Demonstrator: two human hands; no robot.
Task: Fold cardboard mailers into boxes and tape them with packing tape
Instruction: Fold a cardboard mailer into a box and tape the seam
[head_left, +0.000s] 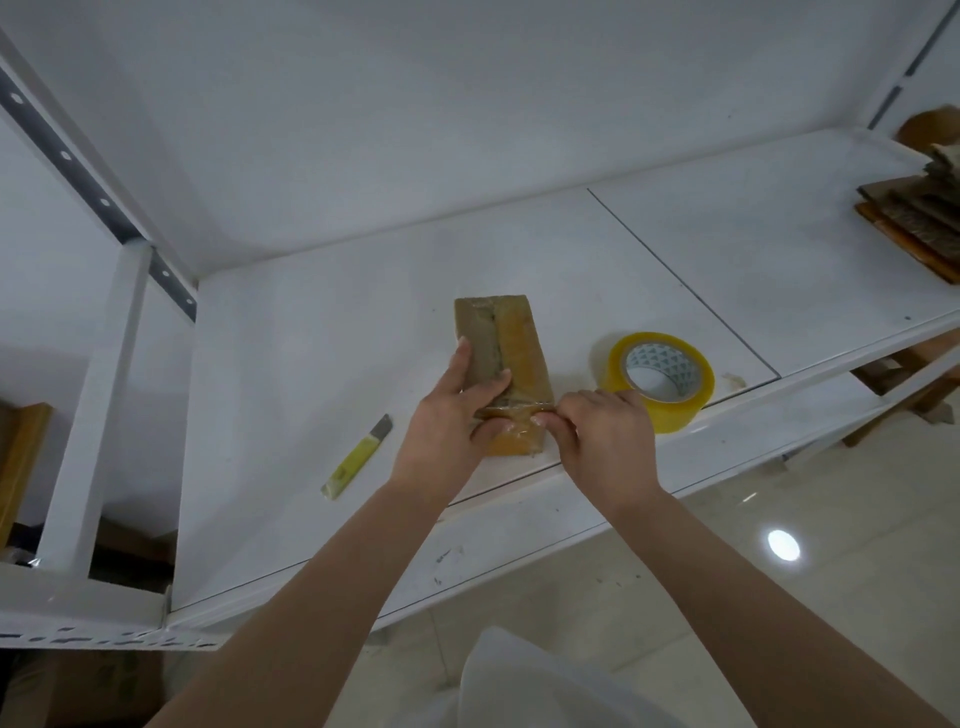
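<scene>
The small brown taped cardboard box (501, 364) lay with its long axis running six to twelve o'clock. The left hand (451, 421) gripped its near end. The right hand's (597, 431) fingers pinched tape at the box's four o'clock corner

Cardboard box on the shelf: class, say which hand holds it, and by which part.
The left hand holds the cardboard box at its near end, fingers on top. The right hand pinches the tape strip at the box's near right corner.

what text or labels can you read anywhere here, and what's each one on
None can be read.
tape roll: its inner core shows a pattern of small triangles, no words.
utility knife: a faint mark on the yellow handle, too small and blurred to read.
cardboard box: plain, taped, no print visible.
stack of flat cardboard: no legible print.
</scene>
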